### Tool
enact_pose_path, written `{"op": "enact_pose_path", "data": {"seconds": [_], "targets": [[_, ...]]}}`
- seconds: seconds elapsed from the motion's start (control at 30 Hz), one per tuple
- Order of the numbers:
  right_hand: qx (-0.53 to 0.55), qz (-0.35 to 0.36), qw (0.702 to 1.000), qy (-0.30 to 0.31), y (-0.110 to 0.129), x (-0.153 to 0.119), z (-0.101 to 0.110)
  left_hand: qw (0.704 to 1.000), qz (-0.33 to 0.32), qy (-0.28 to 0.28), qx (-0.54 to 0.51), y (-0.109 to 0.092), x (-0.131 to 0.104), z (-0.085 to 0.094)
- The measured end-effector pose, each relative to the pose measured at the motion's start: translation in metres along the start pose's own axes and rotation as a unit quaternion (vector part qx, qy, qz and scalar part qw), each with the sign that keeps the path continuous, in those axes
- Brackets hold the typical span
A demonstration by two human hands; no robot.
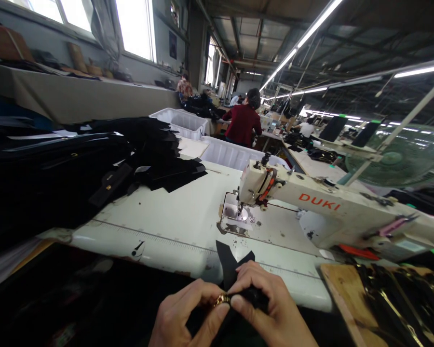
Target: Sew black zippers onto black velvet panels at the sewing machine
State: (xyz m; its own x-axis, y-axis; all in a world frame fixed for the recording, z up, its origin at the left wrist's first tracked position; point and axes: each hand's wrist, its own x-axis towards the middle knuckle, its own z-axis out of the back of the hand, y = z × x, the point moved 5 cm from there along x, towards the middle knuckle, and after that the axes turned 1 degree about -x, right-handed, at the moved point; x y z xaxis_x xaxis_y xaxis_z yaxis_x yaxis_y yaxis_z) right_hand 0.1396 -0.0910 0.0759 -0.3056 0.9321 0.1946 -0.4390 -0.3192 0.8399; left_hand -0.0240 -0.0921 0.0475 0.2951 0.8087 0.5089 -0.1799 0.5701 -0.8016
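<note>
Both hands meet at the front edge of the white sewing table [173, 212]. My left hand [191, 313] pinches a small gold-coloured metal piece [221, 300] between thumb and forefinger. Right beside it, my right hand [264, 301] is closed on a black strip [228, 262], whose two loose ends stick up over the table edge. The strip's lower part is hidden by the fingers. Beyond the hands stands a white sewing machine [292, 193], its needle area above the metal plate, with no fabric under it.
Piled black fabric pieces [144, 149] cover the table's left side. White plastic bins [231, 153] stand behind the machine. At the lower right, a wooden board [350, 294] lies beside black straps with gold hardware [401, 299]. A person in dark red [243, 120] is farther back.
</note>
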Motion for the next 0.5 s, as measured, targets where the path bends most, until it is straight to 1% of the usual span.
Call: {"op": "enact_pose_path", "data": {"seconds": [0.07, 0.13, 0.23, 0.33, 0.4, 0.5], "targets": [[0.025, -0.014, 1.0, 0.013, -0.004, 0.0, -0.001, 1.0, 0.006, -0.012, -0.001, -0.001, -0.001, -0.001], [0.032, 0.0, 0.999, 0.009, -0.006, 0.0, 0.001, 1.0, -0.004, -0.018, 0.012, 0.0, -0.004, -0.002], [0.025, 0.069, 0.997, -0.009, 0.0, 0.001, 0.006, 0.999, -0.022, -0.01, 0.025, 0.002, -0.007, -0.002], [0.035, 0.139, 0.99, -0.009, 0.012, 0.001, 0.01, 0.998, -0.048, -0.004, 0.036, -0.001, -0.007, 0.002], [0.039, 0.156, 0.987, -0.014, 0.017, 0.001, 0.012, 0.996, -0.072, -0.007, 0.044, -0.006, -0.005, 0.004], [0.044, 0.163, 0.985, -0.019, 0.021, 0.002, 0.012, 0.994, -0.096, -0.017, 0.039, -0.014, -0.004, 0.004]]}}
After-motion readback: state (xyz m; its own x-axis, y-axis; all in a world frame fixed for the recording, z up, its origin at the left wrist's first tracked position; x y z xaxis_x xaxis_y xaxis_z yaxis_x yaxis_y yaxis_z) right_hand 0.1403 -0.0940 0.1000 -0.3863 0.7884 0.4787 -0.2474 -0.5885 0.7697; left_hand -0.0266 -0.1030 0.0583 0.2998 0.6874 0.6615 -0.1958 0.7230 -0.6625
